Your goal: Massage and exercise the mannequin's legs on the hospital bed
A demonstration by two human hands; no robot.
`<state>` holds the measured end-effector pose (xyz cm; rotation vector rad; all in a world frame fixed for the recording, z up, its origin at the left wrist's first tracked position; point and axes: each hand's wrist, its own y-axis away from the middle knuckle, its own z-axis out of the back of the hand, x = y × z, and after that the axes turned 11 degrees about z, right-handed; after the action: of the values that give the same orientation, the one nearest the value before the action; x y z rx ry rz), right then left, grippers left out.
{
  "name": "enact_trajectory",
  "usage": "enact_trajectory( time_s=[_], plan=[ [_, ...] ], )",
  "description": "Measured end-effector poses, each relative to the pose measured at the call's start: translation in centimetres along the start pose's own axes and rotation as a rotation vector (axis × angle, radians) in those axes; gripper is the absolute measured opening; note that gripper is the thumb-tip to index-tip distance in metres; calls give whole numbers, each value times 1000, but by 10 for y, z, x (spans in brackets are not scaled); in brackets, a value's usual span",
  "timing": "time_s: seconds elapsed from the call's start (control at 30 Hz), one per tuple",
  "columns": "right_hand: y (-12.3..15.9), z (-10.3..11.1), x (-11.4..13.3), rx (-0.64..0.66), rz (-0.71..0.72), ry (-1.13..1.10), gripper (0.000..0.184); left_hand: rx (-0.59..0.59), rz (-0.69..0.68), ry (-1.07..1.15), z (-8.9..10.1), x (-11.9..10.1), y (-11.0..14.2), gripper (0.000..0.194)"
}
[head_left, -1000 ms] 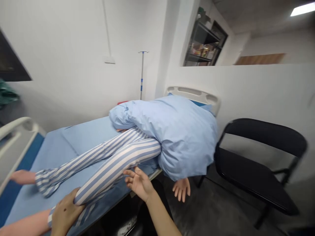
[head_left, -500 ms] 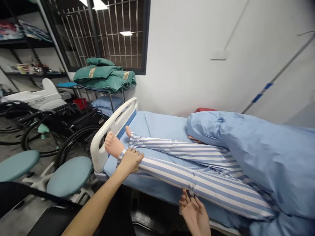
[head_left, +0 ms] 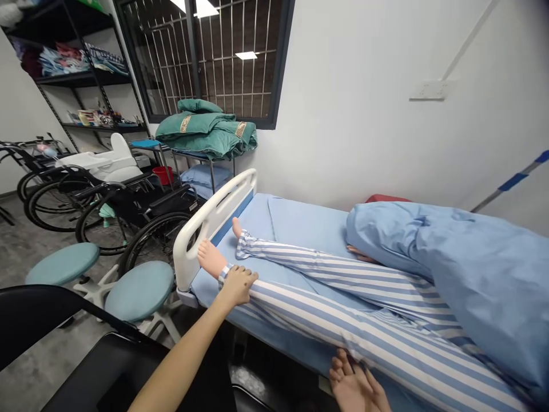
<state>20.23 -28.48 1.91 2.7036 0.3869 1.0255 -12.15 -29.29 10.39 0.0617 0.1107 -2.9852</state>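
A manikin lies on a hospital bed (head_left: 295, 223) in blue-and-white striped trousers (head_left: 343, 312), its upper body under a light blue quilt (head_left: 463, 263). My left hand (head_left: 237, 284) is wrapped over the near leg's ankle, just above the bare foot (head_left: 210, 257). My right hand (head_left: 354, 386) sits at the bed's near edge under the knee of the same leg, fingers together and pointing up against the trouser cloth. The far leg lies flat beside it.
The white footboard (head_left: 210, 220) stands at the bed's left end. Two teal stools (head_left: 139, 289) and wheelchairs (head_left: 124, 212) crowd the floor to the left. A black chair (head_left: 77, 349) is close in front of me. Folded green blankets (head_left: 208, 129) rest on a rack under the window.
My view swung from the bed's head end to its foot end. My left hand keeps hold of the ankle; my right hand stays under the knee, now lower in the picture.
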Motion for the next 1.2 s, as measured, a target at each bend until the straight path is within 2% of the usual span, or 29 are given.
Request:
enact_trajectory(
  time_s=[0.13, 0.23, 0.33, 0.4, 0.5, 0.63, 0.77, 1.03, 1.13, 1.2],
  plan=[
    [12, -8, 25, 1, 41, -9, 31, -11, 55, 136, -28, -14, -5, 43],
    [21, -18, 46, -4, 78, -28, 36, -2, 81, 249, -51, -33, -9, 50],
    [26, -24, 61, 47, 134, -3, 37, -1, 127, 348, -71, -54, -10, 55],
    [27, -26, 66, 63, 154, 17, 37, -20, 166, 379, -80, -65, -9, 55],
    [29, -26, 67, 50, 155, 14, 37, -36, 183, 392, -84, -70, -8, 54],
    [31, -24, 63, 50, 154, 4, 37, 0, 157, 365, -77, -67, -8, 55],
    [33, -19, 55, 31, 129, -7, 36, 6, 106, 279, -60, -53, -6, 56],
    [24, -16, 17, 61, 51, -69, 32, -43, -33, 42, -1, -6, 2, 50],
    [15, -14, -4, 92, 32, -74, 19, -11, -72, -33, 17, 4, 10, 49],
    [9, -11, -16, 104, 32, -116, 23, 23, -87, -68, 23, 5, 16, 49]
  ],
)
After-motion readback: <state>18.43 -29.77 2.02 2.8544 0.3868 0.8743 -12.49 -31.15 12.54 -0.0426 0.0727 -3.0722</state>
